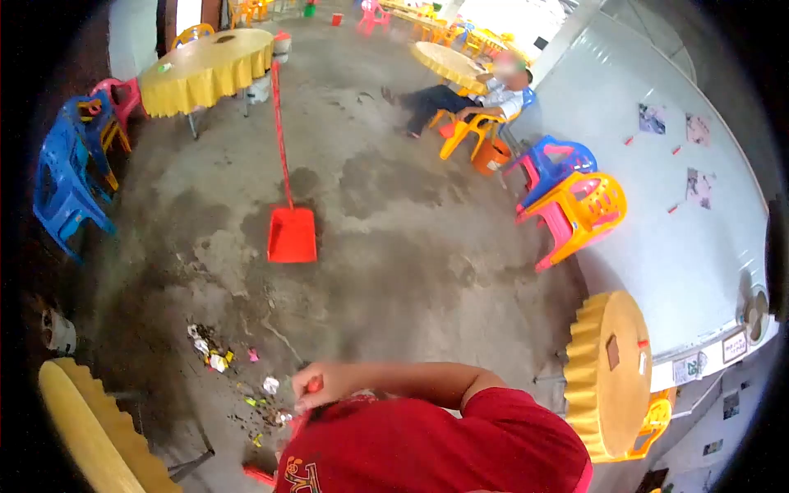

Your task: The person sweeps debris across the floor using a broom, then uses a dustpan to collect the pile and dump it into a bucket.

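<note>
My right hand (319, 386) reaches across the front of my red shirt and is closed around a red handle, which looks like that of a broom; its rounded end shows at the fist. Low on the floor, a red piece (260, 474) shows beside my shirt, perhaps the broom's lower part. Loose litter (256, 403) of paper scraps and dark crumbs lies just left of the hand. Farther left is another heap (212, 352) of white and yellow wrappers. Ahead on the concrete sits a red long-handled dustpan (292, 236), its handle leaning toward a table. My left hand is out of view.
Tables with yellow cloths stand at upper left (209, 70), lower left (86, 435) and right (616, 378). Blue chairs (70, 185) line the left; stacked chairs (575, 201) stand right by a white wall. A seated person (493, 99) is near an orange bucket (491, 156).
</note>
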